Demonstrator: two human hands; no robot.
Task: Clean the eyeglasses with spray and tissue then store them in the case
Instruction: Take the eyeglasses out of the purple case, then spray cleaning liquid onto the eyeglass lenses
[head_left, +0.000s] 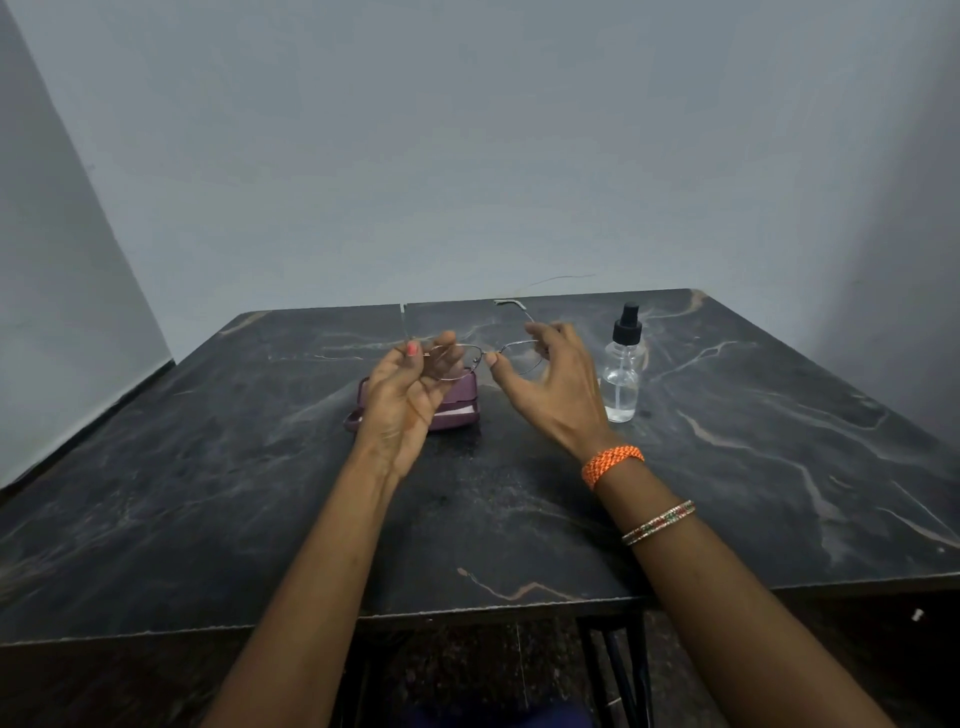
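**Glasses Being Held Up Over the Open Case**

Closest to the camera, two bare arms are being stretched out over a dark table (208, 519) with pale marble lines in it. A thin beaded bangle (658, 522) is being worn on the right arm, and an orange woven band (612, 464) is being worn on the right wrist, a little farther out.

Past the wrists, the eyeglasses (485, 357) are being held up in the air by both hands, above the table. The left hand (402, 397) is turned palm up, and its fingers are being pinched shut on the left side of the thin metal frame. A pink painted nail is showing on that hand. The right hand (553, 387) is being held with the thumb and first finger pinched on the frame near the right lens, while its other fingers are being spread loosely. The two side arms of the glasses are unfolded and are pointing away, toward the far wall.

Right under the left hand, a purple case (457, 408) is lying open on the table, and part of it is being hidden by that hand. Something pale is showing inside it, but what it is cannot be told.

Just to the right of the right hand, a clear spray bottle (622, 374) with a black top is standing upright on the table.

Farthest away, a plain grey wall (467, 156) is standing behind the table.
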